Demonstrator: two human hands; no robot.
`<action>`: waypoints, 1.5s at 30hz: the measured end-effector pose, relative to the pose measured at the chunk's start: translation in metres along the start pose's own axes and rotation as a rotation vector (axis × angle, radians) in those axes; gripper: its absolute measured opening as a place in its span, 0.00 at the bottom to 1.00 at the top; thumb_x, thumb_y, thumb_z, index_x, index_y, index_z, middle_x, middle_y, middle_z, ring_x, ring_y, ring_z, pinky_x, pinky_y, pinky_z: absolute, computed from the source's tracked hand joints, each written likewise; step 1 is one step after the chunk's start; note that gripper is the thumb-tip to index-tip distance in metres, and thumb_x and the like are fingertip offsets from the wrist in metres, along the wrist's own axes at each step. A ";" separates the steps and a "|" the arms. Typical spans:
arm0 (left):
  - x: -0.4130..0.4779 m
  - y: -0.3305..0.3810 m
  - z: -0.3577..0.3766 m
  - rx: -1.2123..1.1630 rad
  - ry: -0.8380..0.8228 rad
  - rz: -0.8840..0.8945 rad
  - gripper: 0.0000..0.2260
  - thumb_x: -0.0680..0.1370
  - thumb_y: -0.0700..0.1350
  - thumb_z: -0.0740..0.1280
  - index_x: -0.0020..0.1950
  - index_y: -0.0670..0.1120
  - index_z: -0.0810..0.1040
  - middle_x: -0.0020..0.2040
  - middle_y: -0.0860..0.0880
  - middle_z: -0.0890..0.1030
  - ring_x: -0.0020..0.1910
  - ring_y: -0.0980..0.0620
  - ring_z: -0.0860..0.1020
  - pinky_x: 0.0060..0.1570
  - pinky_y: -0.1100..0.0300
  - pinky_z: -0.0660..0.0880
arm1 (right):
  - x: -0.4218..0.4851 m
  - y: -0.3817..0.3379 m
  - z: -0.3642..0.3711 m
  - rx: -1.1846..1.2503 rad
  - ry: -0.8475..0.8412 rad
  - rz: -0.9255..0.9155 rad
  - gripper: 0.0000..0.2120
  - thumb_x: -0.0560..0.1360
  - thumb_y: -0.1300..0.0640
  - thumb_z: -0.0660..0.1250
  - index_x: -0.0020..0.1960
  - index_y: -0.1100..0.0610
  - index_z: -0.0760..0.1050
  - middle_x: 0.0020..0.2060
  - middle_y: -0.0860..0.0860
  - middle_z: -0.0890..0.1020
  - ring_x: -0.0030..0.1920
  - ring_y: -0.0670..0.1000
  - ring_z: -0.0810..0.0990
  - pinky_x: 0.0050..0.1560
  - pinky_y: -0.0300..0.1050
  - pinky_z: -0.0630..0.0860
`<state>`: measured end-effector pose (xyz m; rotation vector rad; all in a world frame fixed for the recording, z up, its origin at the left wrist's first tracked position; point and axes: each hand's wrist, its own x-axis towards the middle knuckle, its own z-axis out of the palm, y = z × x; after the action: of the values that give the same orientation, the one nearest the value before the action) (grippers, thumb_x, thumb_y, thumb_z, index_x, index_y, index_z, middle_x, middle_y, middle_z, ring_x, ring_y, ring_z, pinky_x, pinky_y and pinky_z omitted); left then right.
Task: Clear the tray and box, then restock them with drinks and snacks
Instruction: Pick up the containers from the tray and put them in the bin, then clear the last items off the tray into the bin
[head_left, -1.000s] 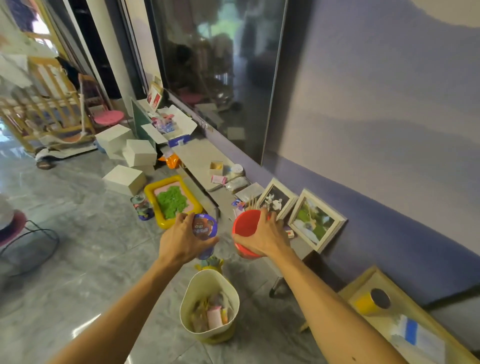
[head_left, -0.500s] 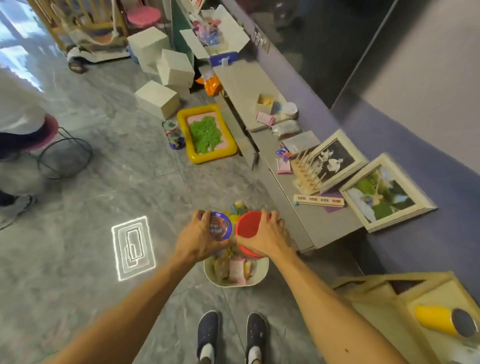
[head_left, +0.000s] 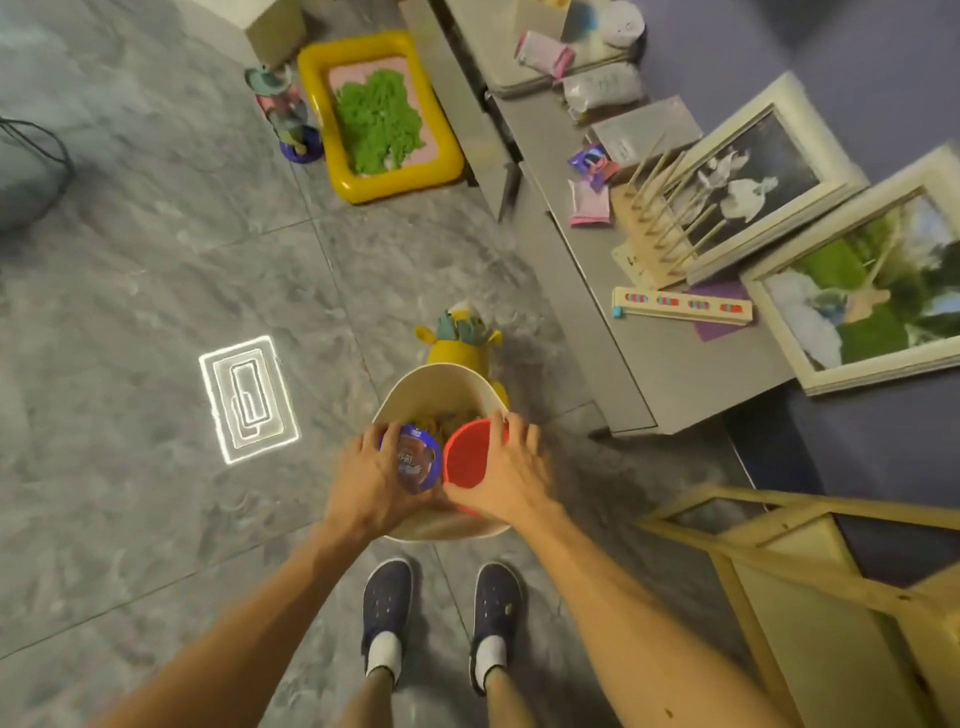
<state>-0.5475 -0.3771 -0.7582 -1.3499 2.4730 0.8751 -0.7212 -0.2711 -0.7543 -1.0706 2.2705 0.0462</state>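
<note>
Lower centre: blue-rimmed cup (head_left: 413, 460) is being gripped in the left hand (head_left: 363, 488), red cup (head_left: 467, 457) in the right hand (head_left: 511, 483), both over the cream bin (head_left: 441, 379). Clearing is being judged underway; restocking not begun.

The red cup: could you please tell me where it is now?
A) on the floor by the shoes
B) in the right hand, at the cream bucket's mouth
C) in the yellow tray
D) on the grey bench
B: the right hand grips the red cup at the rim of the cream bucket, beside the blue-lidded tub in the left hand.
</note>
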 end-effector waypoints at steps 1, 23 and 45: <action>0.002 -0.003 0.007 0.034 0.016 0.011 0.51 0.62 0.77 0.70 0.76 0.46 0.71 0.66 0.44 0.76 0.61 0.39 0.76 0.60 0.46 0.78 | 0.003 0.001 0.004 -0.028 0.010 -0.009 0.66 0.58 0.18 0.67 0.82 0.56 0.54 0.75 0.55 0.66 0.70 0.63 0.67 0.66 0.63 0.73; -0.034 0.114 -0.238 0.137 0.324 0.056 0.45 0.75 0.75 0.64 0.82 0.46 0.66 0.79 0.44 0.70 0.76 0.41 0.70 0.73 0.45 0.69 | -0.071 -0.028 -0.241 0.034 0.275 -0.003 0.59 0.71 0.19 0.60 0.86 0.58 0.52 0.83 0.59 0.58 0.82 0.62 0.58 0.79 0.59 0.63; -0.125 0.254 -0.533 0.144 0.762 0.260 0.47 0.72 0.84 0.47 0.66 0.47 0.77 0.64 0.43 0.79 0.64 0.41 0.75 0.64 0.43 0.75 | -0.278 -0.057 -0.538 0.137 0.771 0.206 0.57 0.73 0.17 0.55 0.87 0.55 0.50 0.85 0.58 0.55 0.84 0.64 0.56 0.79 0.64 0.64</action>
<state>-0.6258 -0.4934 -0.1715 -1.5344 3.2493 0.2067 -0.8272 -0.2697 -0.1554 -0.8614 3.0024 -0.5134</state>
